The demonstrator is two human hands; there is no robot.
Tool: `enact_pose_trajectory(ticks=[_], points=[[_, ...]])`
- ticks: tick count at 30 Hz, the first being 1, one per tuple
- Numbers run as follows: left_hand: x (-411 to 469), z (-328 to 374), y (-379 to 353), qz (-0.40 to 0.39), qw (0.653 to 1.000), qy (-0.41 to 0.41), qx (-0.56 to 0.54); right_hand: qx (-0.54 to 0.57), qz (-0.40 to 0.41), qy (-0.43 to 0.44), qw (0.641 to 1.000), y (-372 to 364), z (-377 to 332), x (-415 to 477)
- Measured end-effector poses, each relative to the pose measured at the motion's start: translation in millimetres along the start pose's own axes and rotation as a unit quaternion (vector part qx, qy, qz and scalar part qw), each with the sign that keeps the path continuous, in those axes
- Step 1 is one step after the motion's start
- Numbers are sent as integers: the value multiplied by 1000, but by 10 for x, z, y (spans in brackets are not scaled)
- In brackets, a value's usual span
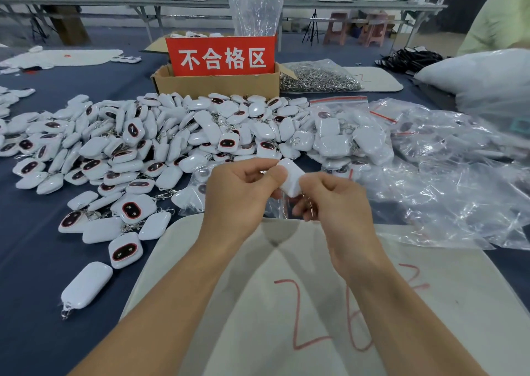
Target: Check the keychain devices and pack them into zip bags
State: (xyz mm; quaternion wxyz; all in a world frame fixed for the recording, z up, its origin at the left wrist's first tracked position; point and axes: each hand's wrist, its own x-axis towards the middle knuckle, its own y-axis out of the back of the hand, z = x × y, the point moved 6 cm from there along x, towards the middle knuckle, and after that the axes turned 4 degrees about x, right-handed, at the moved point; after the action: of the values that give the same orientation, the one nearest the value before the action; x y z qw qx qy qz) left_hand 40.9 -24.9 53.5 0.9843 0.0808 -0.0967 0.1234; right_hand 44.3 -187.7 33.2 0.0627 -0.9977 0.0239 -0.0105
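Note:
A white keychain device is held up between both hands above the near edge of the table. My left hand pinches its left side with thumb and fingers. My right hand grips its right side, and the metal ring hangs under that hand. A large heap of white keychain devices, many with dark oval faces, covers the blue table behind and to the left. Clear zip bags lie crumpled to the right, some with red seals and devices inside.
A cardboard box with a red sign stands behind the heap. A bag of metal rings lies to its right. A beige mat with red marks lies under my forearms. A person in a pale green top is at the far right.

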Motion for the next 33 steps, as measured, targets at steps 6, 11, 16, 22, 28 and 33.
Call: enact_pose_trajectory(ticks=[6,11,16,22,28,33], points=[[-5,37,-10,1,1000,-24,5,-167,-15,151,974,-121,-128,-124],[-30,89,-14,-12,982,-104,158,31,73,35,996,82,-74,-20],[-20,-17,-198,-121,824,-189,520,102,104,-61,987,218,56,72],[64,-159,-121,-127,833,-136,521,-11,133,-22,991,172,106,86],[70,-96,-76,-63,893,-128,427,-40,86,-44,995,102,187,117],[41,-25,-61,-75,914,-147,371,-74,-24,-9,997,-69,151,97]])
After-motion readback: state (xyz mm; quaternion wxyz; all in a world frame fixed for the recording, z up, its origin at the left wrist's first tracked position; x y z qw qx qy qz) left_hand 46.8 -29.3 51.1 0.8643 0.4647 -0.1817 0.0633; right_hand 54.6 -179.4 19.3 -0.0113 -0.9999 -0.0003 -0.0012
